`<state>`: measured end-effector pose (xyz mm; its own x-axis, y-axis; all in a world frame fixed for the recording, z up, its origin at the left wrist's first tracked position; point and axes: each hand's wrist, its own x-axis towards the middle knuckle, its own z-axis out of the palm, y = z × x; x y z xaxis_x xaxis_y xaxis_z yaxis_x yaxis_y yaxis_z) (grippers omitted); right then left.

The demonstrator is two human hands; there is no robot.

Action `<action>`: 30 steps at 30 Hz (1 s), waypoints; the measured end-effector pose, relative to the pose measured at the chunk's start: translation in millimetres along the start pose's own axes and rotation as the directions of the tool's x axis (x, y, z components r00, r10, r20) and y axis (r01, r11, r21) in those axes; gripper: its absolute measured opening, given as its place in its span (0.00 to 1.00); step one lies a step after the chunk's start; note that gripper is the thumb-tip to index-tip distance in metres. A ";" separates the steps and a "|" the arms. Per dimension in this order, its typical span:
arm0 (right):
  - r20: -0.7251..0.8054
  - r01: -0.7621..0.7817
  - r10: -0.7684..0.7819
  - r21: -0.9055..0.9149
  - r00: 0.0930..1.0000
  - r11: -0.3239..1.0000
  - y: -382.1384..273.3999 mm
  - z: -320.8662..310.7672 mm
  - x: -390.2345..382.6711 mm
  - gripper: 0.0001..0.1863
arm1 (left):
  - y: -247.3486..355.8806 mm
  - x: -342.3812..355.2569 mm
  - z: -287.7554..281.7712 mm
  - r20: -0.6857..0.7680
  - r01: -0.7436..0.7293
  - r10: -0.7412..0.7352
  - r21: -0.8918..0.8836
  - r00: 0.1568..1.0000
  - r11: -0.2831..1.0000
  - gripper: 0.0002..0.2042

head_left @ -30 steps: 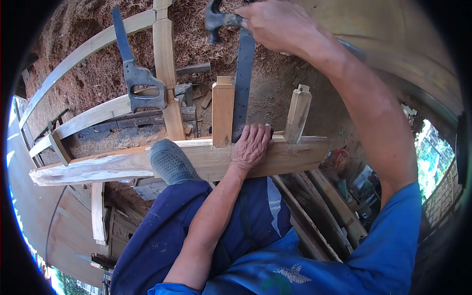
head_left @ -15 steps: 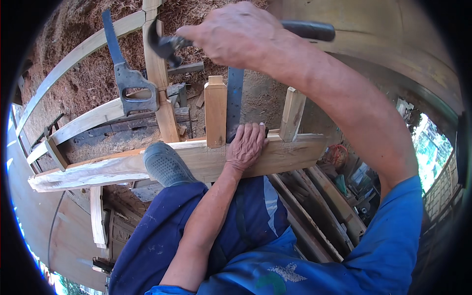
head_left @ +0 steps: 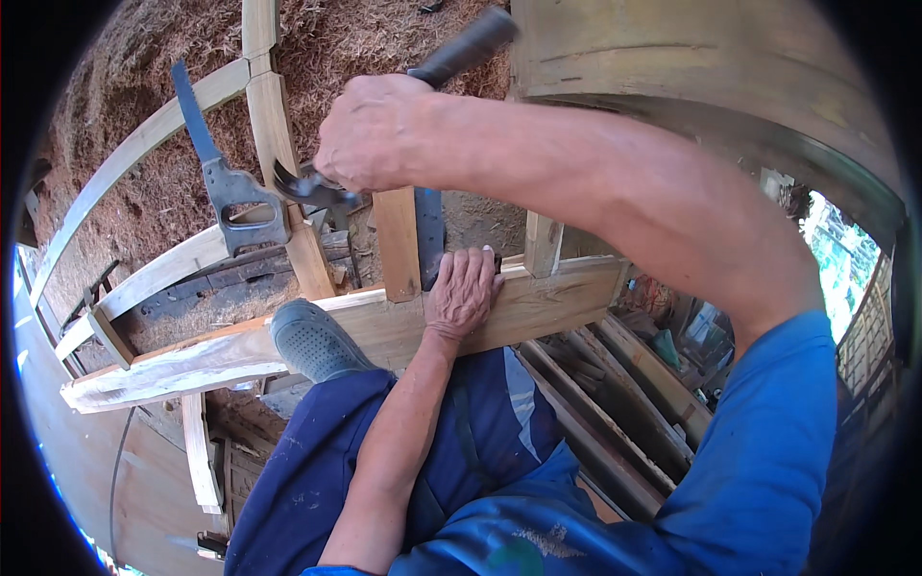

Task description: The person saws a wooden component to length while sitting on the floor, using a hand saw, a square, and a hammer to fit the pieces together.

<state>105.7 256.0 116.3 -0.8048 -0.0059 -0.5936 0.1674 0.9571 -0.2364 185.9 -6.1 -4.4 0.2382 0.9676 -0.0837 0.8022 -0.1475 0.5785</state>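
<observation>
My right hand (head_left: pixel 370 134) is wrapped round a claw hammer (head_left: pixel 466 50). Its dark handle sticks up behind the fist, and its head hangs close to the top of an upright wooden post (head_left: pixel 396 248), which the fist and hammer partly cover. Below, my left hand (head_left: pixel 463 293) lies over a long timber beam (head_left: pixel 538 300), fingers curled on the dark end of a flat blue metal blade (head_left: pixel 430 230). That blade stands beside the post; my palm hides most of its lower end. A second wooden post (head_left: pixel 544 245) rises from the beam to the right.
My shoe (head_left: pixel 317 338) rests against the beam. A handsaw (head_left: pixel 240 204) lies on curved timber pieces (head_left: pixel 134 154) at the left. Wood shavings (head_left: pixel 125 96) cover the ground beyond. Several long boards (head_left: pixel 624 403) lie below the beam at the right.
My right hand has swung the hammer down and to the left, bringing its head lower near the post top. The left hand keeps its place on the beam while the whole view shifts slightly.
</observation>
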 end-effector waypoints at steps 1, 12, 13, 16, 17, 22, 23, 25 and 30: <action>-0.074 -0.103 0.115 0.147 0.991 0.984 -1.6 3.2 -3.5 0.13 | -3.3 -2.9 -0.9 -0.004 0.003 -0.003 0.017 1.000 1.000 0.25; -0.091 -0.403 0.476 0.410 0.875 0.818 33.6 79.4 -61.8 0.18 | -4.6 -9.2 3.4 0.050 -0.030 0.023 0.143 0.998 0.989 0.24; -0.059 -0.412 0.472 0.401 0.880 0.818 34.9 69.4 -62.5 0.19 | -4.4 -8.8 3.0 0.051 -0.030 0.023 0.141 0.998 0.990 0.24; -0.110 -0.420 0.554 0.537 0.825 0.732 39.3 74.1 -60.1 0.21 | -4.3 -6.6 1.8 0.068 -0.024 0.016 0.128 0.998 0.991 0.24; -0.109 -0.419 0.554 0.538 0.825 0.731 31.5 78.5 -61.9 0.21 | -4.5 -6.2 0.7 0.076 -0.028 0.018 0.137 0.997 0.990 0.24; -0.071 -0.406 0.464 0.381 0.883 0.831 29.3 79.9 -71.4 0.20 | -1.9 -6.2 1.3 0.051 -0.056 0.049 0.148 0.997 0.987 0.24; -0.095 -0.399 0.487 0.450 0.868 0.799 28.1 76.5 -68.4 0.19 | -3.2 -7.3 3.0 0.058 -0.043 0.035 0.145 0.998 0.989 0.24; -0.116 -0.438 0.558 0.499 0.822 0.748 18.4 72.1 -61.8 0.19 | -5.0 -8.9 4.6 0.065 -0.031 0.022 0.139 0.998 0.990 0.24; 0.068 -0.499 0.522 0.420 0.851 0.758 14.7 72.5 -77.3 0.16 | -2.5 -8.8 5.5 0.056 -0.021 0.014 0.127 0.998 0.992 0.24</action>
<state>211.7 249.6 102.9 -0.5585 0.4745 -0.6804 0.7673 0.6072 -0.2064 184.8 -15.4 -9.5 0.2795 0.9525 -0.1209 0.8599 -0.1924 0.4728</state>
